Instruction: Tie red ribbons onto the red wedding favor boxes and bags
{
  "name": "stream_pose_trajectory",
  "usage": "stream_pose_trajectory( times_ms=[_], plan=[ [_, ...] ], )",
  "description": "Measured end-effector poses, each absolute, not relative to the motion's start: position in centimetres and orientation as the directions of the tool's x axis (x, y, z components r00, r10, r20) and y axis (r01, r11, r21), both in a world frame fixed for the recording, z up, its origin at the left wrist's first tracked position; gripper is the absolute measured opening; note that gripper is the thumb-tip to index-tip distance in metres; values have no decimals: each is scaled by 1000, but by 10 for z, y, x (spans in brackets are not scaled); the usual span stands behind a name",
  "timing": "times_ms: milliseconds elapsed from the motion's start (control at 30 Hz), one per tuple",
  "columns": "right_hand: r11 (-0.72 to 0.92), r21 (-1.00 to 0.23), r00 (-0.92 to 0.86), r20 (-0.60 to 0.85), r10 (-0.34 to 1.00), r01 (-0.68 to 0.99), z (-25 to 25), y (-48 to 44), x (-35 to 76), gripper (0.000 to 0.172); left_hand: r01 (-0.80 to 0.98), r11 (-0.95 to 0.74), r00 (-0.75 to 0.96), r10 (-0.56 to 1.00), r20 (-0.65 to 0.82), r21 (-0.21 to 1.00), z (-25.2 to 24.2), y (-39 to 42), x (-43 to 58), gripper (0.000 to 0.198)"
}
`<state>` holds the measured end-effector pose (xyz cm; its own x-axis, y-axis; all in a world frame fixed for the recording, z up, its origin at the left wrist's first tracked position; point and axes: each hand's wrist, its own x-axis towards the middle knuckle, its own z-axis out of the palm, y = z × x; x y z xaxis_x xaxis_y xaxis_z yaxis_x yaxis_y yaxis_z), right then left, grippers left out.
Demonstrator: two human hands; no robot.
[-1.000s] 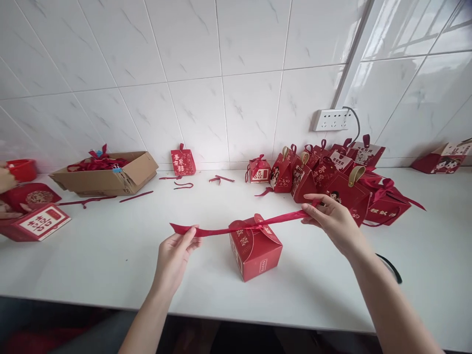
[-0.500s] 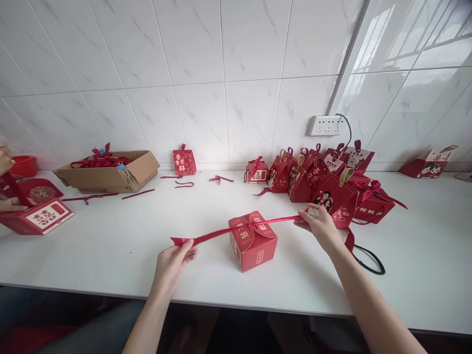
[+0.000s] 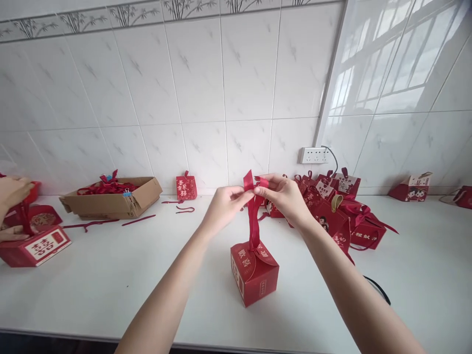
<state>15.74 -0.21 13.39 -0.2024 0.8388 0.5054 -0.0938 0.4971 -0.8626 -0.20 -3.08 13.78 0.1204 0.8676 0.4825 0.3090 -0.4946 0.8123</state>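
Note:
A red gift box (image 3: 260, 282) with gold lettering stands on the white table (image 3: 206, 295) in front of me. From the slot in its top a red ribbon (image 3: 253, 221) rises nearly straight up, its two strands close together. My left hand (image 3: 229, 201) pinches the ribbon near its upper end, above the box. Close beside it, my right hand (image 3: 283, 194) also pinches the ribbon, thumb against fingers. The ribbon's ends stick out above and between my fingertips. Neither hand touches the box.
A cardboard box (image 3: 106, 206) of red ribbons sits at the back left. Finished gift boxes (image 3: 332, 221) crowd the right side. At the far left, another person's hands (image 3: 14, 196) hold a ribbon over a red box (image 3: 33, 248). A power strip (image 3: 315, 155) hangs on the wall.
Both hands have moved up and inward, bringing the ribbon's ends from stretched out sideways to together above the box. The view has tilted upward.

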Motion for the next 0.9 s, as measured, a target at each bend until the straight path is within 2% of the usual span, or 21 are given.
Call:
stream_pose_trajectory(
  times_ms=[100,167,267,333,400,500,600,667,900],
  plan=[
    [451,-871,-237,488,840,-196,138,-3,154,49,311,-516,128,855,503,798,139,-33,1,39],
    [394,-873,-220,461,860,-288,136,-4,157,49,229,-497,88,867,491,837,135,-36,-3,35],
    [300,-843,-144,399,906,-447,125,-3,172,42,-128,-387,-38,922,386,913,118,-41,-17,28],
    [256,-834,-67,328,942,-490,109,0,188,39,-381,-284,-124,959,256,880,99,-46,-32,28],
    [181,-858,22,194,981,-480,87,3,207,37,-508,-212,-196,972,127,835,75,-53,-49,25],
    [67,-888,136,5,991,-455,48,4,229,33,-586,-130,-294,954,-61,800,36,-68,-66,16],
    [-7,-904,203,-103,974,-427,13,-2,241,29,-679,-65,-396,871,-291,732,6,-84,-66,12],
    [-49,-913,241,-159,958,-405,-3,-7,246,27,-719,-48,-434,810,-394,693,-6,-93,-61,14],
    [-144,-940,272,-232,934,-309,-19,-23,259,11,-662,-64,-537,736,-413,746,-18,-112,-55,7]
  ],
)
